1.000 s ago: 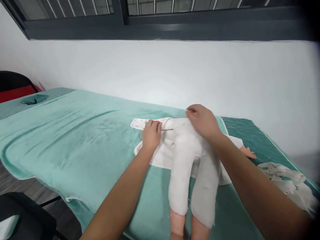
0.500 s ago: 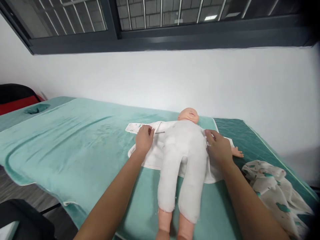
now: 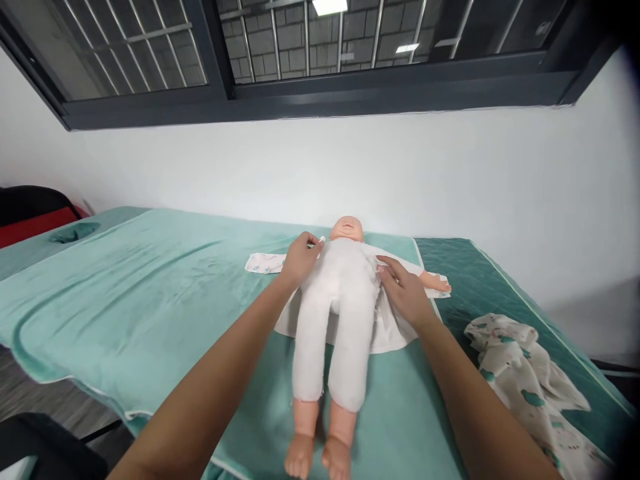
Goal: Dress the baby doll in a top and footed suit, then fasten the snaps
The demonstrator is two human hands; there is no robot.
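A baby doll (image 3: 340,293) with a white cloth body lies on its back, head toward the wall and bare feet toward me. Beneath it is spread a white baby shirt (image 3: 395,330) with a patterned cuff at the left; the doll's arm on the right side reaches out past the cloth. At the doll's left-side shoulder, my left hand (image 3: 301,259) is closed in a pinch on a bit of white cloth, seemingly the shirt. My right hand (image 3: 407,290) rests against the opposite side of the torso, its fingers extended and touching it; the thumb is hidden.
A crumpled white cloth with green print (image 3: 530,380) lies at the right. A light green blanket (image 3: 150,287) covers the bed, with a darker green quilted cover (image 3: 450,257) on the right. Behind are a white wall and a barred window. A black-and-red chair (image 3: 35,213) stands far left.
My left hand has moved up to the doll's shoulder, pinching white cloth there. My right hand's fingers have straightened against the torso. The doll lies straighter, and the view has shifted.
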